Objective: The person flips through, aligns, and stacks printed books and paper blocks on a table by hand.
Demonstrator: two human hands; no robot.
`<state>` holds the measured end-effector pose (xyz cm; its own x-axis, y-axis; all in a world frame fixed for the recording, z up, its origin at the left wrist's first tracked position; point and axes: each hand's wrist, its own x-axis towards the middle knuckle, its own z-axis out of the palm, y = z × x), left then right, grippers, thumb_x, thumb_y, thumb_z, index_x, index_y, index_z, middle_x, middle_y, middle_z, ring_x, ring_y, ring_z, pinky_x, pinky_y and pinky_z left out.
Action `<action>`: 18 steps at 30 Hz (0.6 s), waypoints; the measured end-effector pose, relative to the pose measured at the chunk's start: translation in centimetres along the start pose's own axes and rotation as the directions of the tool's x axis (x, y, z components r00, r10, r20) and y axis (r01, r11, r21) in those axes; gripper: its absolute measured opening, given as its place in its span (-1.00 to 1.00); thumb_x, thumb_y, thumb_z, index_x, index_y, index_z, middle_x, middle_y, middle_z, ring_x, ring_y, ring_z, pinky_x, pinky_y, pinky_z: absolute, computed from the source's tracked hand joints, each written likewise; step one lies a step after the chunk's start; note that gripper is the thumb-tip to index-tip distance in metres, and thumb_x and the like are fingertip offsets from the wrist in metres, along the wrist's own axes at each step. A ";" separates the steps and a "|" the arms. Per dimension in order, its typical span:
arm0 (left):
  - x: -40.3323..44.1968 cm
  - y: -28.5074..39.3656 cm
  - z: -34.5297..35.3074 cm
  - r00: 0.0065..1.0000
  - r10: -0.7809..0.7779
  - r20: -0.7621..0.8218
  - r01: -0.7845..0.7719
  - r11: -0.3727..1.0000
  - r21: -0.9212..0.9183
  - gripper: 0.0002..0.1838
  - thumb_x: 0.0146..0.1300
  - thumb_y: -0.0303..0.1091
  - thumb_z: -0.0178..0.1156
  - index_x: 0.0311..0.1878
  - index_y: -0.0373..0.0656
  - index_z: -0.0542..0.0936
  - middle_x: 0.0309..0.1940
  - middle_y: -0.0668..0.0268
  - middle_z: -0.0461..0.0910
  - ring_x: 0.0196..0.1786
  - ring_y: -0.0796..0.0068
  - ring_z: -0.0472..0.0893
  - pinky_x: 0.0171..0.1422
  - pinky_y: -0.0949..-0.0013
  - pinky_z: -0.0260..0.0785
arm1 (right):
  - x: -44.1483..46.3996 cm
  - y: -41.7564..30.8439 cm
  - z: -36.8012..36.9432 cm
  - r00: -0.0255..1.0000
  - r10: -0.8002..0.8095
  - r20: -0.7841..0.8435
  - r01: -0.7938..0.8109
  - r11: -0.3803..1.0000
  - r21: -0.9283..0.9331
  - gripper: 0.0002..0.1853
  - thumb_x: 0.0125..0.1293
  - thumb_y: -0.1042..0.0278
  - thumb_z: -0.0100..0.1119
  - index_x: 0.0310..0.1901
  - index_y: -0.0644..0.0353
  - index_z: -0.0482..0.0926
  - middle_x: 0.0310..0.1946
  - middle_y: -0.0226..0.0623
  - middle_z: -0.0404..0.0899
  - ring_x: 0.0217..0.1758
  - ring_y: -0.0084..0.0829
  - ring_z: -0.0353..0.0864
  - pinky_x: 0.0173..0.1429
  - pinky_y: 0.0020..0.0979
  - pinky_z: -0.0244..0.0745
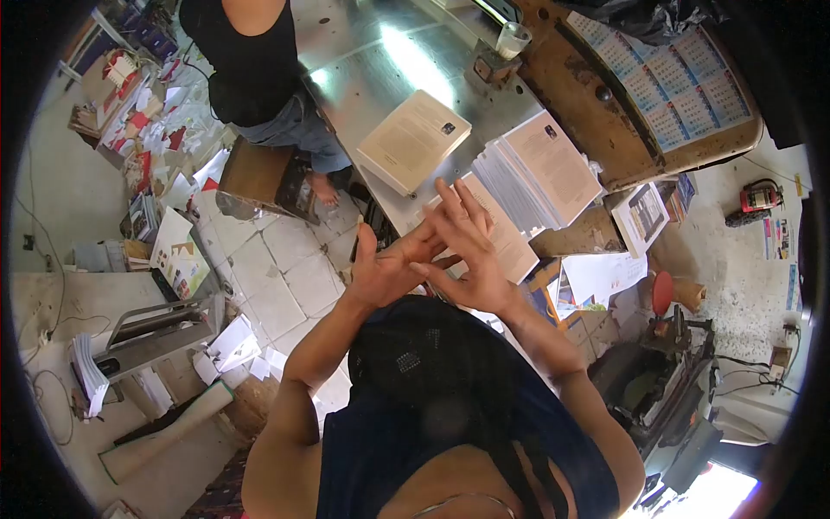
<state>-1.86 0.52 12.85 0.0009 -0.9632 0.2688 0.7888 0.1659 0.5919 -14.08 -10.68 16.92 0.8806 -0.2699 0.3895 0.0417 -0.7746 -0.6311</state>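
My left hand is open, its thumb raised and its fingers reaching under the other hand. Over those fingers lies my right hand, also open with its fingers stretched out. The two hands touch or overlap above the table's near edge, and I see no object in either. Just beyond the right hand's fingers is a pale printed booklet stack, partly hidden by that hand. Farther off sits a cream-coloured stack of booklets. To its right is a fanned stack of booklets with white page edges showing.
The metal table stretches away ahead. A person in a black top is at its left side, beside a wooden box. A calendar sheet, a cup and a dark machine are on the right. Paper scraps cover the left floor.
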 end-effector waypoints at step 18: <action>-0.9 -1.9 -1.4 0.982 -0.187 0.013 0.184 0.975 0.123 0.26 0.13 0.70 -0.57 0.55 -0.30 -0.13 0.56 0.12 -0.05 0.59 0.27 0.00 0.60 0.08 -0.19 | -0.3 1.2 -0.4 0.994 -0.052 -0.101 0.044 0.996 -0.083 -0.82 0.13 0.60 0.31 -0.22 0.19 0.68 -0.15 -0.29 0.68 0.06 -0.26 0.61 0.17 -0.26 0.30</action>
<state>-2.47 0.77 10.45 -0.1543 -0.9745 0.1629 0.6934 0.0106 0.7204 -14.49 -11.73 16.26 0.8252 -0.2855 0.4874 0.0407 -0.8305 -0.5555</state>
